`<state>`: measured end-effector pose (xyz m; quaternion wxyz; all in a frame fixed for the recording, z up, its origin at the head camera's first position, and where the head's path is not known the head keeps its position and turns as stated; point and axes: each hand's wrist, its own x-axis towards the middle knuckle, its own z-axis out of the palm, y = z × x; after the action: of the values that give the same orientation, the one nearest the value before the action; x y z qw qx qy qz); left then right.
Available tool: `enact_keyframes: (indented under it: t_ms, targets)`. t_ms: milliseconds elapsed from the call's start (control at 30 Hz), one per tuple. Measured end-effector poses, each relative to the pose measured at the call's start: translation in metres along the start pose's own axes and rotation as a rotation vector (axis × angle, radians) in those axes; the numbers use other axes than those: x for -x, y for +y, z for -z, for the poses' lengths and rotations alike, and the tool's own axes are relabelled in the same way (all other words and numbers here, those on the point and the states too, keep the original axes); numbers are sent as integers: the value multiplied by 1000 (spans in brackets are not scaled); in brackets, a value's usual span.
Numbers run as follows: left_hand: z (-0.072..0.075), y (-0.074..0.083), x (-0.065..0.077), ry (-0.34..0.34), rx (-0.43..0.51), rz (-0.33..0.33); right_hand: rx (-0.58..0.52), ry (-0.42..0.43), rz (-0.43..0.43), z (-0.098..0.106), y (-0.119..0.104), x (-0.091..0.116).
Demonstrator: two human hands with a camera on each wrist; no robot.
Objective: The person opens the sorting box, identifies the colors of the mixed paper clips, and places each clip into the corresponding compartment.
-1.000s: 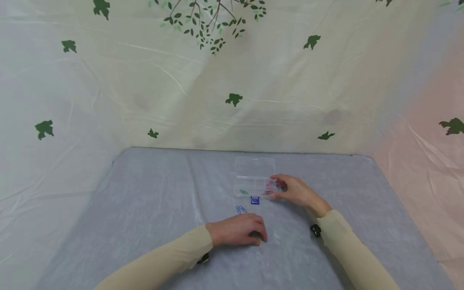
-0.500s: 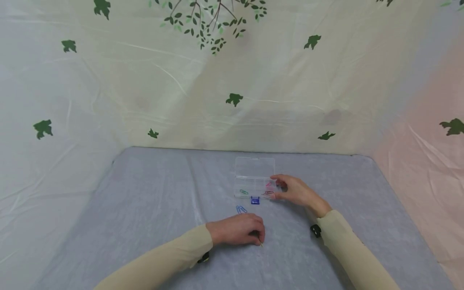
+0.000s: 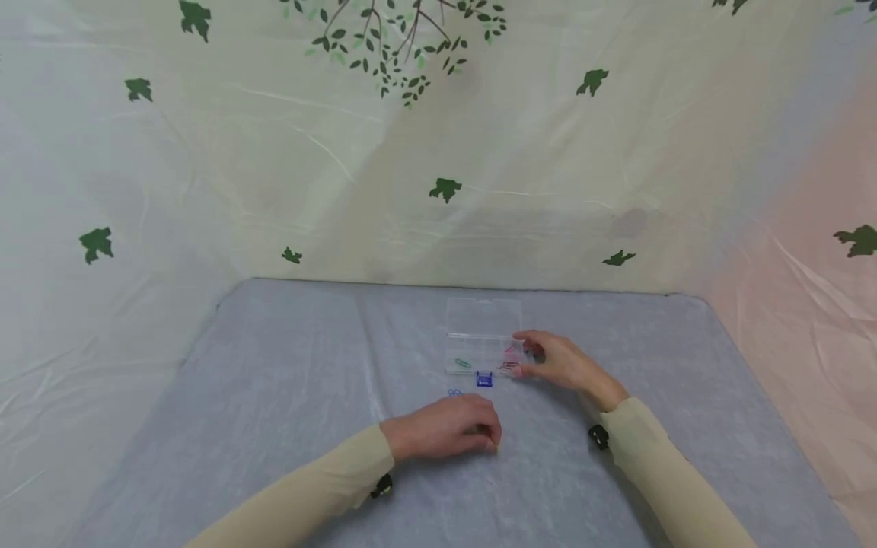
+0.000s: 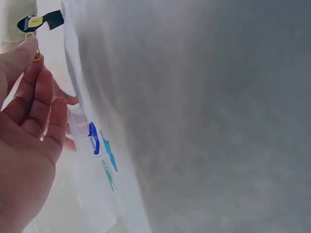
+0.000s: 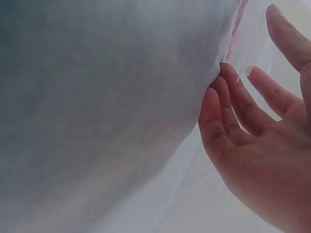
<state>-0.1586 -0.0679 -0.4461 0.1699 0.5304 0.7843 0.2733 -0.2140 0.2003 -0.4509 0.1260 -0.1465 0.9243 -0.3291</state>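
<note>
In the head view a clear compartment box [image 3: 473, 344] lies with its lid [image 3: 484, 314] folded back. A green paper clip [image 3: 463, 363] sits in its front left section; dark red paper clips [image 3: 510, 365] and pink pieces [image 3: 511, 350] are at its right end. My right hand [image 3: 563, 361] holds that end, thumb at the front corner and fingers toward the back. Nearer me, my left hand [image 3: 444, 428] pinches a yellow paper clip [image 4: 37, 57] between thumb and fingertips, just above the cloth. Blue paper clips [image 3: 455, 393] lie beyond this hand, partly hidden by it.
A blue latch [image 3: 484, 379] sticks out from the box's front edge. Grey cloth [image 3: 288, 380] covers the table. Behind it hangs a pale curtain [image 3: 308, 175] with green leaf prints. Each sleeve carries a dark wrist device [image 3: 598, 437].
My left hand has picked the yellow paper clip off the cloth and shifted slightly toward the box, covering more of the blue paper clips. My right hand stays at the box.
</note>
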Motion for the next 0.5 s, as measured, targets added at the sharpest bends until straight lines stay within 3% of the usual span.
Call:
enact_keyframes:
  t_ms: [267,500]
  targets:
    - [12,-3,2,51,11,-14,1,5,-19,1,-1,-2]
    - [23,-8,6,111,-4,29,-2,10,-23,2,-2,-3]
